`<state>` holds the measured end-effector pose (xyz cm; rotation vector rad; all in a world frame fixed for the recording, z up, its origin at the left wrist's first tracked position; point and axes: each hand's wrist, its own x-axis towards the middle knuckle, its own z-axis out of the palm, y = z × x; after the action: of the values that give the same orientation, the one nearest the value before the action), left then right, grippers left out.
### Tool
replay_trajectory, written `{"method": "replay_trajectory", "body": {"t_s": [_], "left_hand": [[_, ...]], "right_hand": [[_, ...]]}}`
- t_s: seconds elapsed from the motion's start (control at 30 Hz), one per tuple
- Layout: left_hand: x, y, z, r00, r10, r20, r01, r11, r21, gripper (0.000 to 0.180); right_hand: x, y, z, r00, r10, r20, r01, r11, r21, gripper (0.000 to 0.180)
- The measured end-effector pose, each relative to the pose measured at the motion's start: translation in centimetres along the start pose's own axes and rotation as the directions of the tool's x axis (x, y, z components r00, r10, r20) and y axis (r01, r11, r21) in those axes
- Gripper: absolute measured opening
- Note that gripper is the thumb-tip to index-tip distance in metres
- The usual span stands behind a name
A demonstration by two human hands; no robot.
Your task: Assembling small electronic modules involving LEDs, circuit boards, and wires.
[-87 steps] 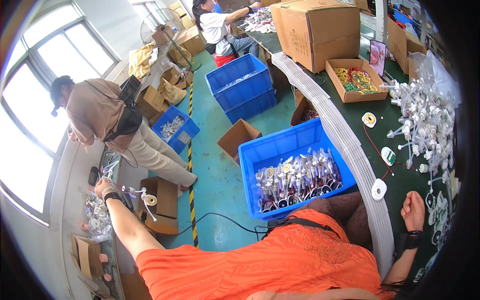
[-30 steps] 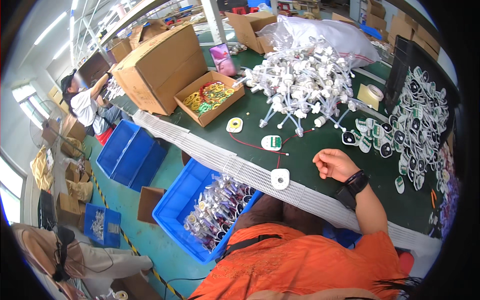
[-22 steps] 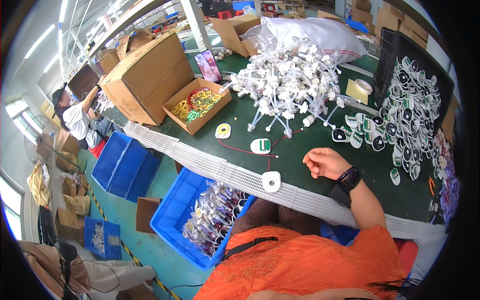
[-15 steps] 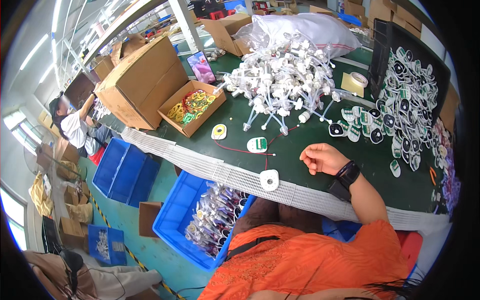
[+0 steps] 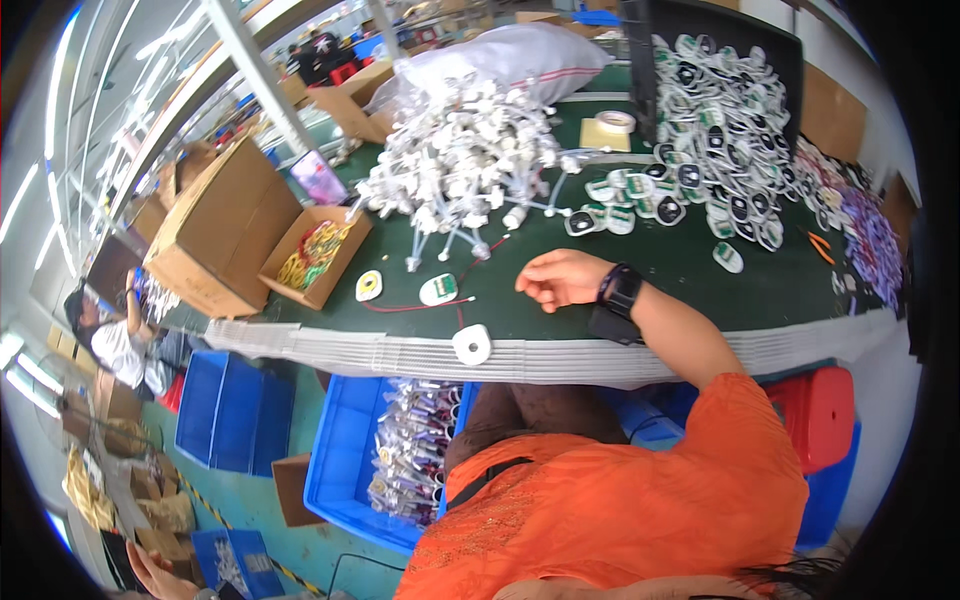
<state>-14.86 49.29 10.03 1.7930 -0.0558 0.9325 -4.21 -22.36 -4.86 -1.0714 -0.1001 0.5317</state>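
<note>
Hands well apart, the right hand (image 5: 532, 283) is half-curled over the worktop (image 5: 690, 300) with open room rightward, the white disc (image 5: 483, 343) lying left on the slatted edge strip (image 5: 600, 362); the left hand's (image 5: 158, 577) grip I cannot tell.

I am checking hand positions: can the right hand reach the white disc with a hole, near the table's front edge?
Probably yes: the right hand is close by, loosely curled, and only bare green tabletop shows between it and the white disc.
</note>
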Motion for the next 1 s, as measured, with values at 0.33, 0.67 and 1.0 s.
{"method": "replay_trajectory", "body": {"t_s": [0.33, 0.67, 1.0], "left_hand": [[-5.9, 9.5, 21.6, 0.807, -0.127, 0.576, 0.154, 0.988, 0.003, 0.014], [-4.4, 7.9, 41.8, 0.11, -0.016, 0.994, -0.026, 0.999, 0.019, 0.04], [-3.5, 2.4, 60.3, 0.33, 0.386, 0.861, -0.601, 0.789, -0.123, 0.04]], "right_hand": [[-0.1, -0.3, 0.4, 1.0, -0.016, 0.021, 0.018, 0.994, -0.111, 0.026], [-0.5, -0.1, 0.8, 0.997, 0.033, -0.064, -0.039, 0.995, -0.092, 0.026], [-0.3, -1.5, 0.7, 0.984, 0.179, -0.022, -0.18, 0.983, -0.041, 0.029]]}}
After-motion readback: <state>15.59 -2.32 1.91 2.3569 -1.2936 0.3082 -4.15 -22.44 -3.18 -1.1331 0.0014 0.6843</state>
